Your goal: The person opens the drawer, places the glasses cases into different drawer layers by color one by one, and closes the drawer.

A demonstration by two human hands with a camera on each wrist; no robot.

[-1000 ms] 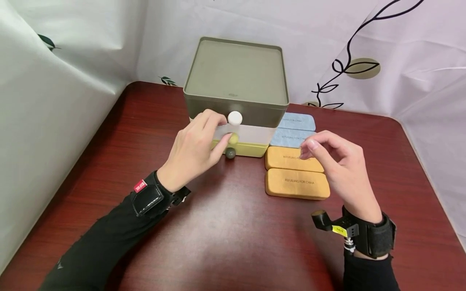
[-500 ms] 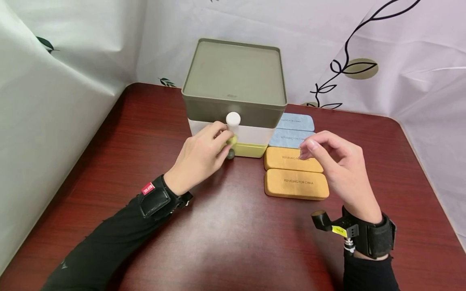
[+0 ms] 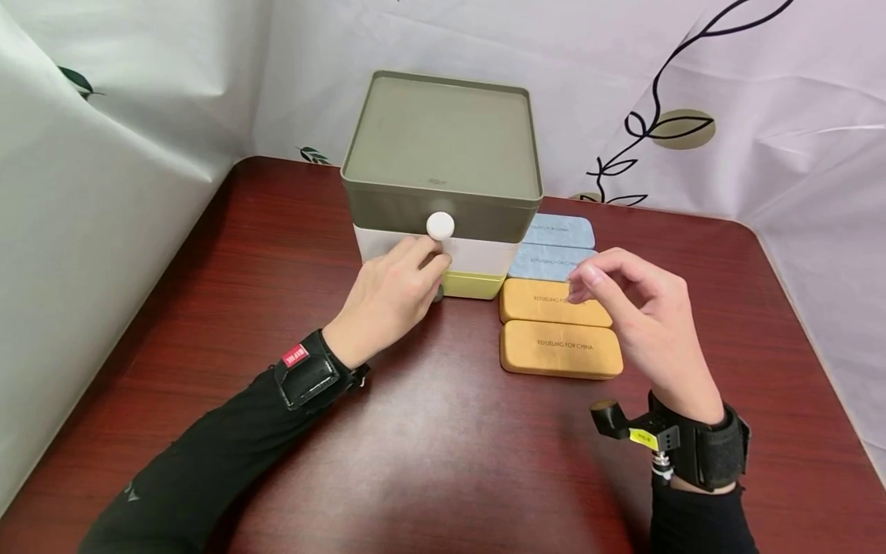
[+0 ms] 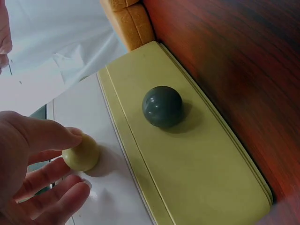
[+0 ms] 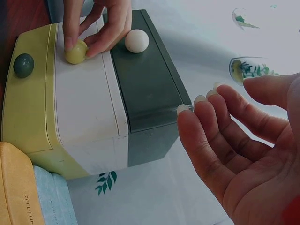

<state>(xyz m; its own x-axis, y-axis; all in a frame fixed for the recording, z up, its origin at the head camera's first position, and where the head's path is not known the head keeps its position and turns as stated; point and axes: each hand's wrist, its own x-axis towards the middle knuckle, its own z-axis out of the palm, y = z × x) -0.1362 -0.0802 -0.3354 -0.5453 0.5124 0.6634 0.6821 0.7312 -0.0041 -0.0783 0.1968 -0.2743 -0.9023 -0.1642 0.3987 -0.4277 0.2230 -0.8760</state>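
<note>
A three-tier drawer box (image 3: 443, 138) stands at the back of the table, dark olive on top, white in the middle and yellow-green below. My left hand (image 3: 393, 296) is at its front, where thumb and fingers pinch the round yellow-green knob (image 4: 83, 153) of the white middle drawer (image 5: 86, 103). Above that hand shows the white knob (image 3: 440, 226) of the top drawer. The dark green knob (image 4: 162, 106) sits on the bottom drawer, mostly covered in the head view. My right hand (image 3: 644, 323) hovers on the right with loosely bent fingers, holding nothing.
Right of the box lie two yellow cases (image 3: 562, 350) and two light blue cases (image 3: 559, 231), in a row on the dark red table (image 3: 443, 462). A white patterned cloth (image 3: 595, 85) hangs behind and at the sides.
My left hand has moved down and right from beside the white knob to the yellow-green knob and now pinches it. The drawers look unchanged; my right hand has stayed in place.
</note>
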